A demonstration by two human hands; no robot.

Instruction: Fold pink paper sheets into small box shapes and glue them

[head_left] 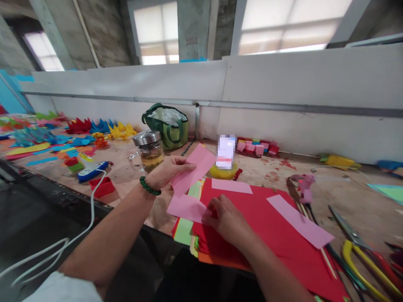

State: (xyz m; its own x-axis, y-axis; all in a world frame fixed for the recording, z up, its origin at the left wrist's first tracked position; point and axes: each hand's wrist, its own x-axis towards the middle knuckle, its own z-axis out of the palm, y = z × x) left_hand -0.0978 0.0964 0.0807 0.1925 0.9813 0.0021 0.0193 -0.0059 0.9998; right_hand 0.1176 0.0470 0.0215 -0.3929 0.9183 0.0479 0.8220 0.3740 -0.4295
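My left hand [172, 168], with a green bead bracelet at the wrist, pinches a pink paper piece [198, 167] between thumb and fingers, raised above the table. Just below it, my right hand [225, 218] has its fingers curled at the edge of another pink paper strip [185, 208]; its fingertips are partly hidden. Under that hand lies a stack of red paper [252, 218] with green, yellow and orange sheets showing at its left side. Two more pink strips rest on the red sheet, one at the top [231, 186] and one at the right [299, 220].
A lidded glass mug [147, 151] and a green bag [171, 126] stand behind my left hand. A blurred phone [225, 152] stands behind the stack. To the right are a pink glue gun [305, 186] and yellow-handled scissors [355, 243]. A white-and-blue power strip [92, 171] lies left.
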